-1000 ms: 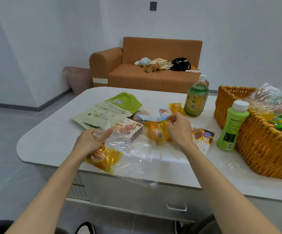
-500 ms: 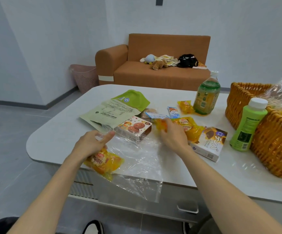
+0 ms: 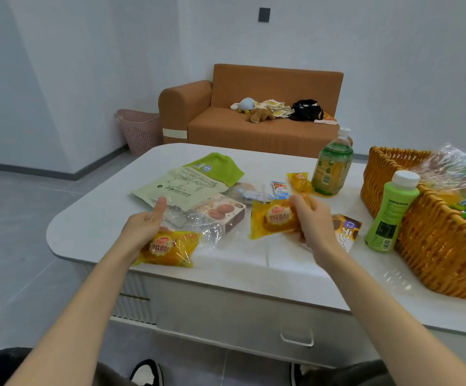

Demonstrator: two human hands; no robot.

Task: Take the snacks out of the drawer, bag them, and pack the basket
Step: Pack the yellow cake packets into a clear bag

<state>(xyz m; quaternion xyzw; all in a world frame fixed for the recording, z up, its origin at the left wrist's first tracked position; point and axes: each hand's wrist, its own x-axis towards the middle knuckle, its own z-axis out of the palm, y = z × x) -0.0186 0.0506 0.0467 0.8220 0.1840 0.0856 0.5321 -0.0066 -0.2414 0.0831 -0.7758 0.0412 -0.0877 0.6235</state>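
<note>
My left hand (image 3: 145, 227) grips the edge of a clear plastic bag (image 3: 208, 228) at the table's front left, thumb pointing up. A yellow bread packet (image 3: 167, 247) lies just below that hand; it looks to be inside the bag. My right hand (image 3: 311, 218) grips a second yellow bread packet (image 3: 272, 220) and holds it just above the table, right of the bag. The wicker basket (image 3: 435, 246) stands at the right with bagged snacks (image 3: 463, 185) in it. A drawer (image 3: 295, 324) under the tabletop is shut.
On the white table (image 3: 92, 218) lie a green pouch (image 3: 198, 179), a cookie box (image 3: 223, 213), small packets (image 3: 279, 189), a small yellow packet (image 3: 298, 181) and a brown box (image 3: 347, 229). A tea bottle (image 3: 332, 165) and a green bottle (image 3: 393, 213) stand near the basket.
My right hand has picked up a yellow bread packet from the pile and brought it nearer to me. The clear bag has bunched up toward my left hand.
</note>
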